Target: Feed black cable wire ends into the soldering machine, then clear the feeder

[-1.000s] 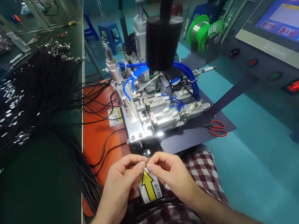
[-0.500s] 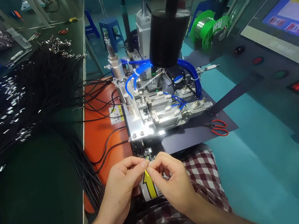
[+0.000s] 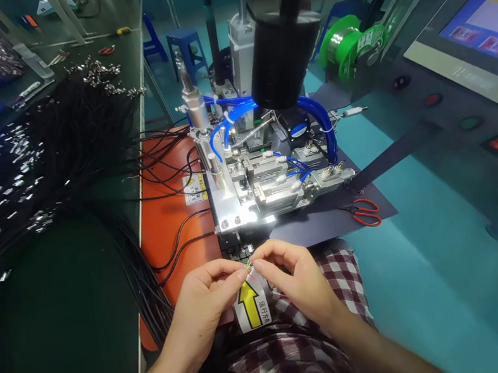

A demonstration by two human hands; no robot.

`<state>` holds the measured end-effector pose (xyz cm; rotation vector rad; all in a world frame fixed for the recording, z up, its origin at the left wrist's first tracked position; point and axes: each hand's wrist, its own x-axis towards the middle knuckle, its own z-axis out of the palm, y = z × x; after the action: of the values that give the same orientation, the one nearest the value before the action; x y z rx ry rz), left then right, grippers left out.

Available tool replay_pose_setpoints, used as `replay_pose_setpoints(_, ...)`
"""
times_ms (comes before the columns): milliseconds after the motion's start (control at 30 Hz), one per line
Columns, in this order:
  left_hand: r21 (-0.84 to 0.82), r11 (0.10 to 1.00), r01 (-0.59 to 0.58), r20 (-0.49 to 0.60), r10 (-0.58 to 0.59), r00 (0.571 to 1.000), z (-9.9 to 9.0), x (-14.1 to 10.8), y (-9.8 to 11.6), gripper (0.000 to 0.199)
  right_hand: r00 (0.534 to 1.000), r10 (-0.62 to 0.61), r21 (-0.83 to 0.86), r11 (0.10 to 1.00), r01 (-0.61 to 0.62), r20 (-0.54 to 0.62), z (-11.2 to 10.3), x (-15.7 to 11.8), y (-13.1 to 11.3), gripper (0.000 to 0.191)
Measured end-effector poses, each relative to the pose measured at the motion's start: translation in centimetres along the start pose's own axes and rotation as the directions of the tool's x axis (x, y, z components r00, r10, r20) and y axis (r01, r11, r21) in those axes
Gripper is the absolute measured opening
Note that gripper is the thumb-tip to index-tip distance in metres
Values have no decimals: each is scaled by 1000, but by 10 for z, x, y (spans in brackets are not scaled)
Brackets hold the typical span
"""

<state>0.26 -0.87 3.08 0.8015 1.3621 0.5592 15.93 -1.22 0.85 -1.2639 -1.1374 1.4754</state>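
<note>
Both the bare left hand [image 3: 206,300] and bare right hand [image 3: 296,278] meet at thin multicoloured wires [image 3: 249,266].
Left grip pinches the wires; right grip is narrow, whether holding any I cannot tell. Beyond stands a silver metal machine with blue tubes [image 3: 280,198]; farther, a green plastic spool [image 3: 343,62].

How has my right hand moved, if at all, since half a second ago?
Yes: judged against the yellow arrow, your right hand has shifted up and rightward in the picture, uncovering more lettering beside the arrow.
</note>
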Motion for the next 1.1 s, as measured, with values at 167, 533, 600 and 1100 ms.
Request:
replay_pose_setpoints(167,22,1000,-17,14,16,1000,2,-2,3,28,1000,-6,-9,1000,6,0,-1,3,-4,11)
replay_pose_setpoints(533,76,993,-91,39,89,995,3,-5,5,24,904,-398,-468,777,422,155,-14,0,-15,7)
replay_pose_setpoints(600,90,993,-79,41,76,996,2,-3,4,25,855,-473,-558,659,504,212,-17,-2,-13,11)
replay_pose_setpoints(1100,40,998,-43,25,42,999,2,-3,2,25,840,-527,-550,667,503,128,-14,-9,7,11)
